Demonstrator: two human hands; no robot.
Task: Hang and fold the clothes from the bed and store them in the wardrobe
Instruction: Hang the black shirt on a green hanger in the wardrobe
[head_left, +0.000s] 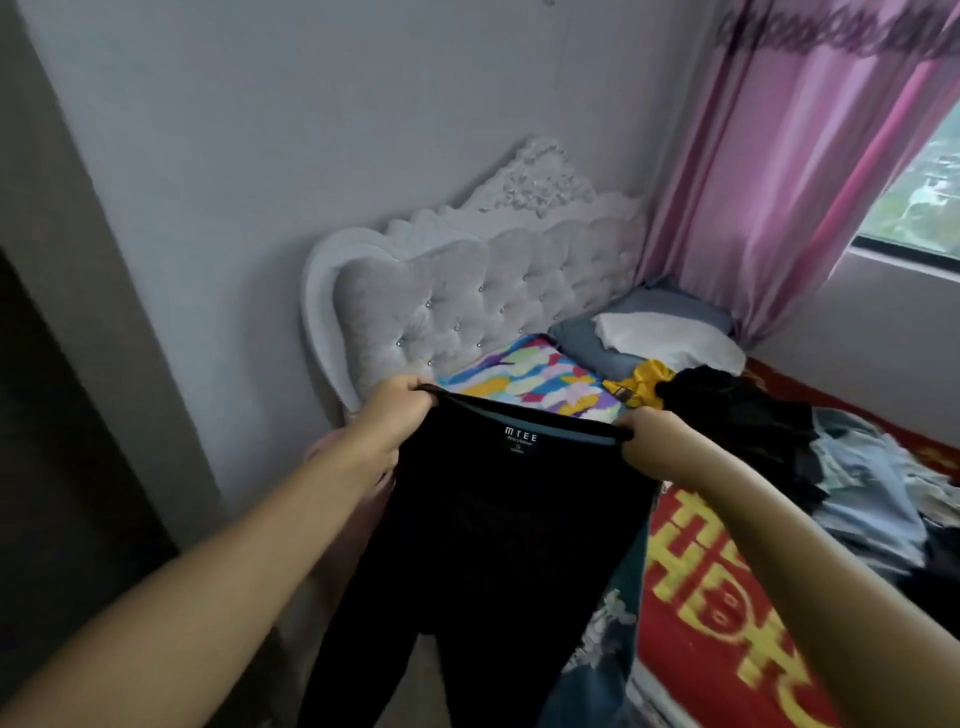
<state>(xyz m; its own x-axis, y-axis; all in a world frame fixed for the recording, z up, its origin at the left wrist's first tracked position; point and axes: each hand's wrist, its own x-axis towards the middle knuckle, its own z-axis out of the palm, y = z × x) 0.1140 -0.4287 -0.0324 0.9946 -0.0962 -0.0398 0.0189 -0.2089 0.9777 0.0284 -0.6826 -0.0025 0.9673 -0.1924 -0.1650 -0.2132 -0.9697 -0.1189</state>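
Gripping the waistband of a pair of black trousers (498, 545), both of my hands hold the garment up in the air at the near side of the bed (727, 597). My left hand (395, 415) has its fingers curled over the waistband's left end, and my right hand (649, 436) pinches the right end, so the band is stretched nearly level between them. A small white label reading "MTEE" (521, 435) sits inside the band, and the two legs hang down toward the bottom of the view. Behind the trousers I see a multicoloured pillow (524, 382) lying against the tufted grey headboard (467, 296), with a blue-grey pillow (649, 312) and a white cloth (670, 338) beside it. A heap of dark and pale blue clothes (831, 467) lies on the red and yellow bedcover to the right, a yellow garment (644, 382) at its edge. Pink curtains (779, 182) hang by the window (924, 197).
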